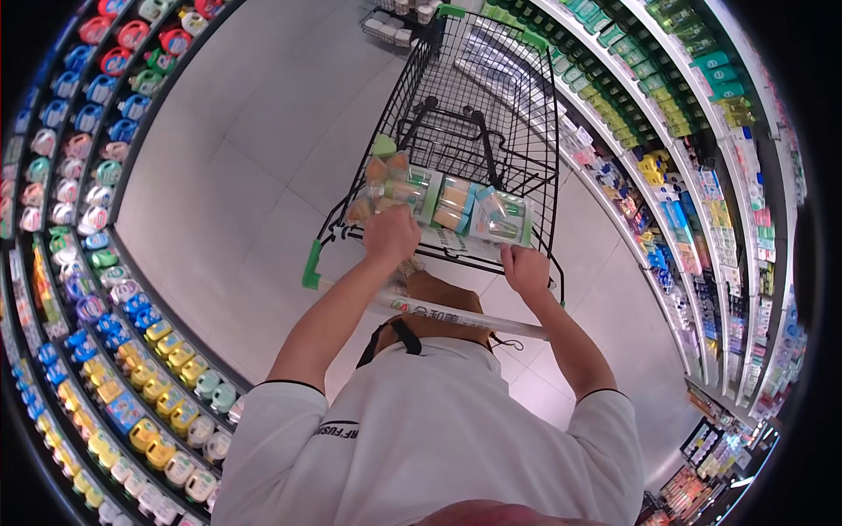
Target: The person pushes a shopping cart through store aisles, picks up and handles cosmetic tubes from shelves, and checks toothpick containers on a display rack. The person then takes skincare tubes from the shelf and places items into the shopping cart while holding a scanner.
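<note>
Closing both hands in tight, with the left hand (392,233) curled into a fist right beside the clear packs (456,207), and the right hand (526,268) shut at the near edge of the cart's wire basket (524,81). Hiding under those fingers, the exact hold, so impossible to tell whether on rim or pack.

Just beyond the grip, on to the packs: lined up crosswise at the near end of the basket, between and slightly past both fists, showing green and pale blue trim and tan-orange contents through clear plastic. Up at the left, just past the left fist, a few more tan-orange pieces.

Farther out, stretching away ahead of both hands, the black wire basket, fitted with green corners at the far end. Back on the near side of the grip, running crosswise below both forearms, the pale cart handle (465,317), printed with lettering and ending in green at the left.

Below that, a brown garment (447,296) and a white shirt (421,430). Well off to the left, curving shelves of colourful bottles (132,368). Off to the right, more shelves (667,175), stacked with green, yellow and blue goods. All around underneath, grey tiled floor (254,158).
</note>
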The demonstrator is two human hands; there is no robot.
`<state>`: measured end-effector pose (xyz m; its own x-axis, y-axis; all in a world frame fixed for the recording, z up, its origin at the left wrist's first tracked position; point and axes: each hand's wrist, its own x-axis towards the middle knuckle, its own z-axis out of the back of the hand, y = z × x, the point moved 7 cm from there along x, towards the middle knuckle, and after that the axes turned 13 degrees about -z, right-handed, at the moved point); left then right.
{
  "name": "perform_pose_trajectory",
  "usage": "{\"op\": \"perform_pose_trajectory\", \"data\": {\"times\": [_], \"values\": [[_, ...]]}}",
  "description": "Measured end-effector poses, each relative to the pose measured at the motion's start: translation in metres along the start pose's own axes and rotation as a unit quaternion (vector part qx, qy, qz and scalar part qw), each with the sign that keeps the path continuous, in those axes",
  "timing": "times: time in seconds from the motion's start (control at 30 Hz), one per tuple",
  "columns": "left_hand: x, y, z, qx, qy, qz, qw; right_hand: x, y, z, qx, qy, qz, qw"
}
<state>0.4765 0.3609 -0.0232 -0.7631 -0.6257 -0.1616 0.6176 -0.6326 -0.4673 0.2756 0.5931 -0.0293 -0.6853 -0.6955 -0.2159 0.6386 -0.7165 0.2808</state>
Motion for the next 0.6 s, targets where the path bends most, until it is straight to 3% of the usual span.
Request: {"op": "perform_pose_trajectory", "data": {"times": [0.6], "values": [[0.08,0.048,0.036,0.0,0.099,-0.151,0.984,-0.012,0.074,-0.016,0.035,-0.011,-0.189,0.981]]}}
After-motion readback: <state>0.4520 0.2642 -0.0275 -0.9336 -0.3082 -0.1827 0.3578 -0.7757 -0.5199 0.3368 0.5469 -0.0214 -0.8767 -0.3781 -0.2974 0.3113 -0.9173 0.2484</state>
